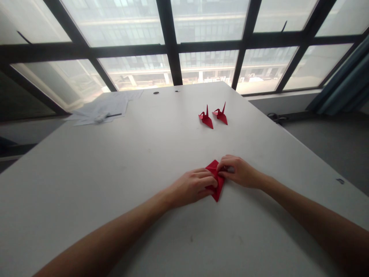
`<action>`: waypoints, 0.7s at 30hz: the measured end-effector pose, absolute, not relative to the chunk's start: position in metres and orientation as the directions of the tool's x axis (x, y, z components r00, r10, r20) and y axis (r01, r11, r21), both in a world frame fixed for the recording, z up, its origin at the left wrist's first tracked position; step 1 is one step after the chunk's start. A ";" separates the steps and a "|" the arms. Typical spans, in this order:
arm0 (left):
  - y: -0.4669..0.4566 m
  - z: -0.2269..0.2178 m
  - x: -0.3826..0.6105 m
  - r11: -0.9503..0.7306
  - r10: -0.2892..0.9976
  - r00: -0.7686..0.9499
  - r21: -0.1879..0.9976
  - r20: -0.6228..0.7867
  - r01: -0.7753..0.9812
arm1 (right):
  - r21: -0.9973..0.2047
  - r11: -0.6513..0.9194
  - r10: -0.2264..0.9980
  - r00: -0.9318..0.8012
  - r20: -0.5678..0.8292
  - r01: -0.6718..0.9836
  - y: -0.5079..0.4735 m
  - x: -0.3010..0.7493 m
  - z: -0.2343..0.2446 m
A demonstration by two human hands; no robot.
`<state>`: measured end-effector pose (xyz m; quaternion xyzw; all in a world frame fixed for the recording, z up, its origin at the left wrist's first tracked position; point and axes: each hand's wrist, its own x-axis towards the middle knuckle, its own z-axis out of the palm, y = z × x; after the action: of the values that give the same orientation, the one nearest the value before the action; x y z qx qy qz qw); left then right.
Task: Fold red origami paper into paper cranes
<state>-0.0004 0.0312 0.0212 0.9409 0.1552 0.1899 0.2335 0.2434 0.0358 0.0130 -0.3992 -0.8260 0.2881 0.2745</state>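
Observation:
A piece of folded red paper (220, 188), roughly diamond-shaped, lies on the white table between my hands. My left hand (196, 185) comes in from the left, its curled fingers pressing on the paper's left side and covering part of it. On the upper right side, my right hand (238, 170) pinches the paper between thumb and bent fingers. The exact fold under the fingertips is hidden. Farther back stand two finished-looking red paper cranes, a left crane (206, 120) and a right crane (221, 116), close together and apart from both hands.
The white table (138, 154) reaches back to large dark-framed windows. Loose white sheets (118, 104) lie at the far left, with a dark pen (114, 115) on them. Near the back edge is a dark round spot (156, 92). A blue curtain (340, 84) hangs at right.

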 end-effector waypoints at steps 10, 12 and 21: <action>0.031 0.023 -0.003 -0.912 0.289 0.918 0.368 0.271 0.179 | -0.670 0.524 0.827 -0.503 0.251 0.526 0.035 0.241 0.010; 0.031 0.023 -0.003 -0.912 0.293 0.922 0.362 0.252 0.191 | -0.659 0.517 0.838 -0.482 0.256 0.547 0.035 0.240 0.008; 0.032 0.026 -0.002 -0.911 0.265 0.923 0.385 0.277 0.146 | -0.646 0.467 0.865 -0.462 0.194 0.603 0.035 0.249 0.014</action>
<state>-0.0020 0.0320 0.0261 0.9637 0.1066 0.1640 0.1816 0.2489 0.0348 0.0140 -0.4496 -0.8167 0.2534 0.2583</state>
